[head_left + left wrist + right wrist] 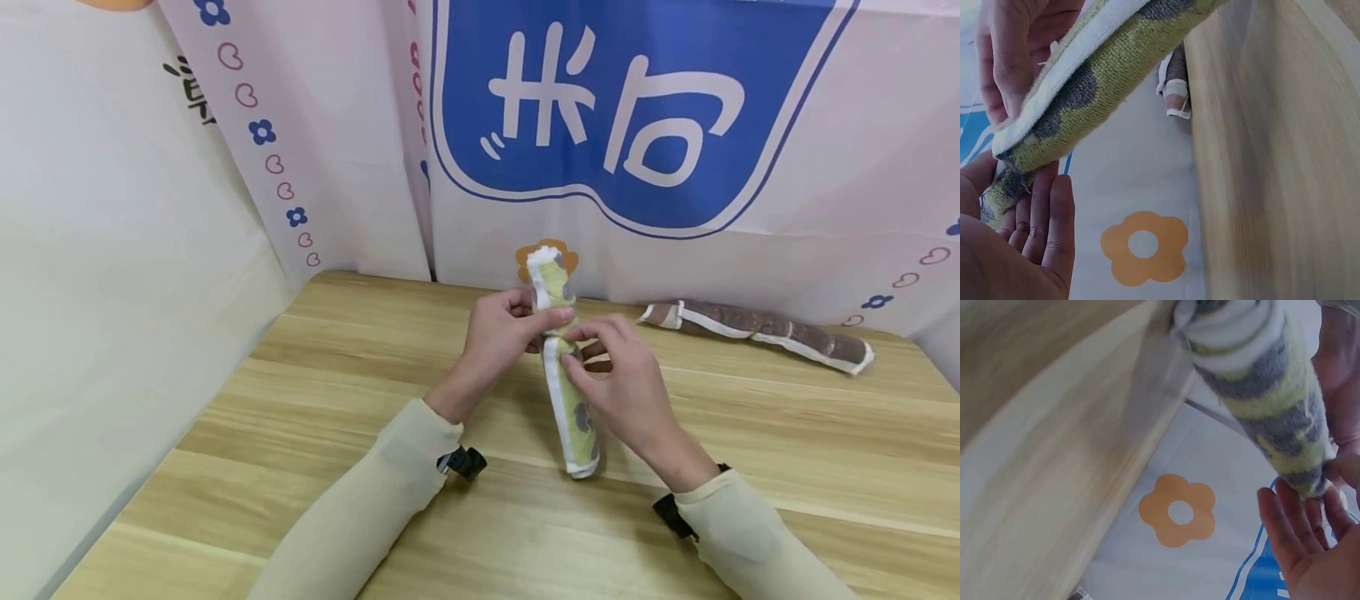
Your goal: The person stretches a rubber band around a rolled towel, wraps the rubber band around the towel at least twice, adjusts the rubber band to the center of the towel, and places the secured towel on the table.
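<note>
A rolled towel [576,408], yellow-green with grey patches and a white edge, is held at a slant above the table in the head view. It narrows sharply at a pinched-in waist, perhaps from a thin band there that is too small to make out. The left hand [504,329] grips the roll just above this waist, thumb across the front. At the waist, the right hand [618,371] pinches with thumb and forefinger from the right side. In the right wrist view, the roll's coiled end [1235,337] faces the camera.
A second rolled towel [765,330], brown with white edges and narrowed in places, lies at the back right of the wooden table [360,367]. Behind the table's back edge hangs a printed cloth [360,167] with a blue sign. Each wrist wears a dark strap device [462,462].
</note>
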`<act>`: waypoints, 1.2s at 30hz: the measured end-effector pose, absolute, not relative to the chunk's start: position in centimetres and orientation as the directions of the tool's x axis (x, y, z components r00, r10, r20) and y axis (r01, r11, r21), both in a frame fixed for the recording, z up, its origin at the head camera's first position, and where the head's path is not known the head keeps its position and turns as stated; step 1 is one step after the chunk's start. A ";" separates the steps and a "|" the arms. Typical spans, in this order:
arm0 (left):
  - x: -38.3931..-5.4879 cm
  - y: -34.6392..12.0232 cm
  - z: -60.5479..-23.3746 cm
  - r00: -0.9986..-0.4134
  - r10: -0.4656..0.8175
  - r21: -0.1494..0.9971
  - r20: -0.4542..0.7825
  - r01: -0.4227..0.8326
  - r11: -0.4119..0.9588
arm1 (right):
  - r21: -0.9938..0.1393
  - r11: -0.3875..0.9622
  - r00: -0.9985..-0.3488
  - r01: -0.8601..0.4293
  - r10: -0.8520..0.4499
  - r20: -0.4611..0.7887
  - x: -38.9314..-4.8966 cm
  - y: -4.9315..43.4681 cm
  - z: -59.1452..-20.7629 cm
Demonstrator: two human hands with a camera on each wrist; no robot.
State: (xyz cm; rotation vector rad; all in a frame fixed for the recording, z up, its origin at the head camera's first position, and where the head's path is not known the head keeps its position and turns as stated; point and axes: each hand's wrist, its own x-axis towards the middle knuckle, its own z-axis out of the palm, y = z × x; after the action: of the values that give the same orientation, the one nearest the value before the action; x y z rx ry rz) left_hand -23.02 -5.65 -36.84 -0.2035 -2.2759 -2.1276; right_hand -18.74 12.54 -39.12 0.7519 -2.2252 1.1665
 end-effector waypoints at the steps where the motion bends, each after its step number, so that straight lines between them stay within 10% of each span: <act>1: -22.9 -5.5 -36.8 -0.991 0.079 0.990 0.109 0.115 0.081 | -0.586 0.474 -0.734 -0.658 -0.232 0.638 -18.7 12.6 -39.0; 12: -22.1 -5.0 -36.7 -0.990 0.062 0.976 0.128 0.137 0.169 | -0.564 0.532 -0.760 -0.631 -0.281 0.586 -18.8 12.6 -39.1; 22: -22.6 -5.2 -36.9 -0.993 0.049 0.985 0.104 0.109 0.136 | -0.409 0.492 -0.608 -0.769 -0.363 0.706 -19.4 13.0 -39.5; 36: -24.3 -6.7 -37.8 -0.913 0.378 0.987 0.152 0.118 -0.110 | -0.676 0.332 -0.752 -0.658 -0.237 0.615 -20.1 14.3 -39.3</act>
State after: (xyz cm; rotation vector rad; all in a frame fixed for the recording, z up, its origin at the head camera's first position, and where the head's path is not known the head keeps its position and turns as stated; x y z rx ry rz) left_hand -24.26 -6.67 -37.75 -0.6259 -2.2042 -2.4050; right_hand -20.13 14.28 -39.25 0.7887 -2.1943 1.4017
